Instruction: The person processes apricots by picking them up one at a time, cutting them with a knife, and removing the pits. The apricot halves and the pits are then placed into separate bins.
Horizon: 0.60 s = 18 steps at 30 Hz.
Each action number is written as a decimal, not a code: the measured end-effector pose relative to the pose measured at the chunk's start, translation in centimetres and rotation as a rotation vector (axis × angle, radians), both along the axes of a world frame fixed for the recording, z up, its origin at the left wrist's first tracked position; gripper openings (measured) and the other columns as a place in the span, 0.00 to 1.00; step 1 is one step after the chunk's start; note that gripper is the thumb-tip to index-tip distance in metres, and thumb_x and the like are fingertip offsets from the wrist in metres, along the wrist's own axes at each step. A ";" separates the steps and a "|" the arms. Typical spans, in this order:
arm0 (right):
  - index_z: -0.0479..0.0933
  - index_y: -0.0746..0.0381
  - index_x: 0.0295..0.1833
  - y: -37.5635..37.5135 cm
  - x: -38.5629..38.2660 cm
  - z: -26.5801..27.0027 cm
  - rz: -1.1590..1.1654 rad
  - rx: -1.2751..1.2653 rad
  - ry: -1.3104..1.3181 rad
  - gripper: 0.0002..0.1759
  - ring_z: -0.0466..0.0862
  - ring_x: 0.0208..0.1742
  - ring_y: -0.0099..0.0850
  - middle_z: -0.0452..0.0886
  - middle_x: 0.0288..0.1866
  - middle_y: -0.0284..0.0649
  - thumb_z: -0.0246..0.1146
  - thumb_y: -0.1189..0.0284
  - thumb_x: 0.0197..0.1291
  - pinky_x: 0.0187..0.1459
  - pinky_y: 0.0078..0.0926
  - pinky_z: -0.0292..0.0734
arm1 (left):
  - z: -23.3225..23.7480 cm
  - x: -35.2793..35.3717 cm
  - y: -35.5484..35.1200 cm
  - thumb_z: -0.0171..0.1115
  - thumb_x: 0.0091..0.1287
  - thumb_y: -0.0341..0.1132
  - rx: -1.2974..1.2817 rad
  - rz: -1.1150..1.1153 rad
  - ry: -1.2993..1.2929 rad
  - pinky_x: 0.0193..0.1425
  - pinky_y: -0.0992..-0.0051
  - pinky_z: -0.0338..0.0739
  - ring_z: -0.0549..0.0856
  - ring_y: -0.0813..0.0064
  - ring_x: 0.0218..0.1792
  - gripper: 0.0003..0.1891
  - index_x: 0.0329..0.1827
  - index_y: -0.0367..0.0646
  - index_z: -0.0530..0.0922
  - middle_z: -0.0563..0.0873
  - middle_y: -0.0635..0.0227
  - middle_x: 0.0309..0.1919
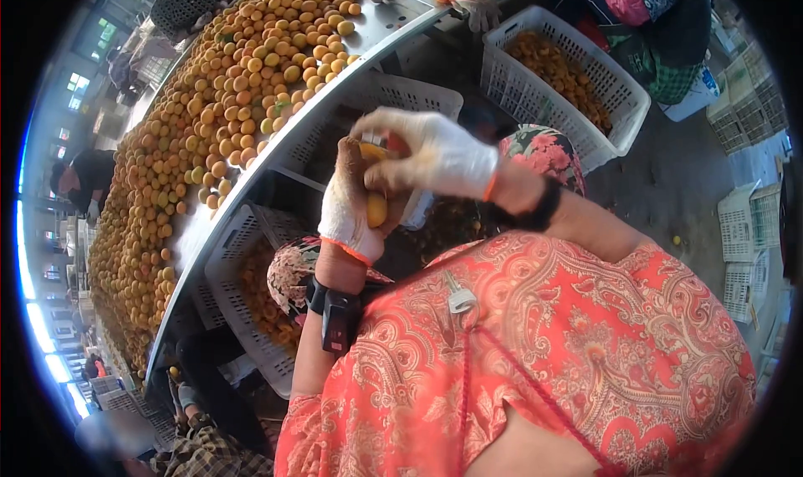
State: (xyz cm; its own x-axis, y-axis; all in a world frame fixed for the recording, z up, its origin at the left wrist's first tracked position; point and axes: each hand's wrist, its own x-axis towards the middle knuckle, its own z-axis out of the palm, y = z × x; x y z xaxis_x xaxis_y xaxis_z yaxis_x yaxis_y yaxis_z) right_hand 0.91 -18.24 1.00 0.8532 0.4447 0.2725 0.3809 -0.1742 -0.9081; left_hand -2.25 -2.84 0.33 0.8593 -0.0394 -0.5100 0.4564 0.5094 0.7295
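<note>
The left hand (351,213), in a bumpy white knit glove, has its fingers curled round a small, smooth, round yellow fruit (377,210). The gloved right hand (431,155) pinches the fruit's top with its fingers close together.

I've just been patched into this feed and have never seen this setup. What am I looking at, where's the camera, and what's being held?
There is no machine here: a person works with two gloved hands. The one picture comes from a camera on that person's head, looking down, so the view is tilted and their red patterned top fills the lower right. The left hand grips a yellow-orange fruit; the right hand curls over its top. Beyond them, a long metal table is heaped with similar orange fruit. White crates beside and under it hold more. Other people work along the table.
</note>
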 end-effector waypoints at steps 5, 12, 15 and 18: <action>0.78 0.64 0.47 0.7 0.3 -1.3 0.008 0.143 -0.026 0.11 0.79 0.31 0.22 0.80 0.28 0.38 0.67 0.71 0.62 0.37 0.25 0.78 | 0.5 -0.9 0.7 0.55 0.71 0.64 0.042 -0.216 -0.037 0.13 0.82 0.59 0.74 0.78 0.13 0.25 0.47 0.51 0.76 0.77 0.70 0.22; 0.78 0.66 0.41 0.9 3.7 -4.3 -0.242 0.109 -0.004 0.10 0.79 0.28 0.26 0.80 0.25 0.41 0.65 0.69 0.63 0.34 0.28 0.76 | 1.6 -1.0 8.0 0.55 0.74 0.53 0.307 -0.103 -0.313 0.14 0.80 0.62 0.71 0.78 0.13 0.20 0.42 0.41 0.77 0.74 0.71 0.19; 0.78 0.66 0.54 -0.5 4.3 -5.9 -0.294 -0.166 0.123 0.23 0.85 0.49 0.50 0.86 0.43 0.54 0.70 0.63 0.57 0.51 0.37 0.78 | 0.7 -1.4 16.0 0.59 0.74 0.45 0.615 0.334 -0.226 0.16 0.84 0.62 0.73 0.85 0.18 0.12 0.41 0.46 0.79 0.77 0.75 0.26; 0.76 0.67 0.56 -1.1 4.6 -7.0 -0.380 -0.375 0.165 0.25 0.84 0.54 0.49 0.85 0.50 0.56 0.70 0.64 0.57 0.56 0.38 0.77 | -2.0 -1.7 29.3 0.62 0.68 0.49 1.708 -0.038 0.119 0.50 0.66 0.78 0.86 0.59 0.42 0.23 0.54 0.38 0.80 0.87 0.51 0.43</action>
